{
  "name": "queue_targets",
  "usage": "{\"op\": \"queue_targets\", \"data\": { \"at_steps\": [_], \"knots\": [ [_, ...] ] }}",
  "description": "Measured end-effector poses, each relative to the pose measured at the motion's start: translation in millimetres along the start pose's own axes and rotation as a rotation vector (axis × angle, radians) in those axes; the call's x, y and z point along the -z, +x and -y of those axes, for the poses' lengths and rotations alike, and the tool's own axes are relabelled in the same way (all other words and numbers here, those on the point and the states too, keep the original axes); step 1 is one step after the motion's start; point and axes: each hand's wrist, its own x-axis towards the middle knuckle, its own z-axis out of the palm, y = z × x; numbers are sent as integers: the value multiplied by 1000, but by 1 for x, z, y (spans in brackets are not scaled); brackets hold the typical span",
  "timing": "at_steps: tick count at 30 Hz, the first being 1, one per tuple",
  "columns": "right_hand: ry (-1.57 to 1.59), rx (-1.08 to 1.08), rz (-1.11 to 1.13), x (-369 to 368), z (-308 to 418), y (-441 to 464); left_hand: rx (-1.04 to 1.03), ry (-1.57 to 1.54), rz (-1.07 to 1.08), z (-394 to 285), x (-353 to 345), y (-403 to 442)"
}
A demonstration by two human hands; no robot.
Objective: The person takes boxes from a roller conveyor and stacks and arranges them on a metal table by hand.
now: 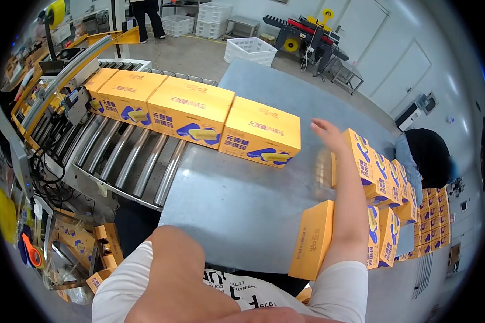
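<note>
My right hand (327,133) reaches over the metal table, fingers stretched out and holding nothing. It is just to the right of the end of a yellow carton (261,131), with a gap between them. That carton lies at the end of a row; another yellow carton (191,110) touches it, and further ones stretch back to the taping machine (78,107). Under my right forearm stands an upright yellow carton (311,237). More upright cartons (361,156) are grouped beyond the forearm. My left arm is bent low in front of me, and its hand is not visible.
Metal rollers (145,161) lead onto the grey table (221,215). Another person (428,156) bends beside the cartons at right, near a tall carton stack (434,220). A white crate (250,51) stands behind the table. Orange scissors (33,252) are at lower left.
</note>
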Motion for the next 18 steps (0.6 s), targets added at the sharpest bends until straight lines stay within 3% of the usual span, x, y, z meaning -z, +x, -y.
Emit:
{"op": "queue_targets", "data": {
  "at_steps": [4, 7, 10, 13, 16, 18],
  "knots": [
    [109, 91, -3, -21, 25, -1, 8, -7, -20, -4, 1, 1],
    [24, 82, 28, -23, 37, -2, 6, -22, -13, -6, 2, 2],
    [-329, -111, 60, -11, 49, -13, -18, -37, 15, -5, 6, 6],
    [-249, 12, 111, -14, 46, -11, 2, -77, 58, -9, 10, 6],
    [-346, 356, 136, -24, 82, -33, 15, -83, 61, -11, 10, 5],
    [-396, 346, 151, -24, 99, -34, 26, -73, 53, -13, 7, 3]
  ]
}}
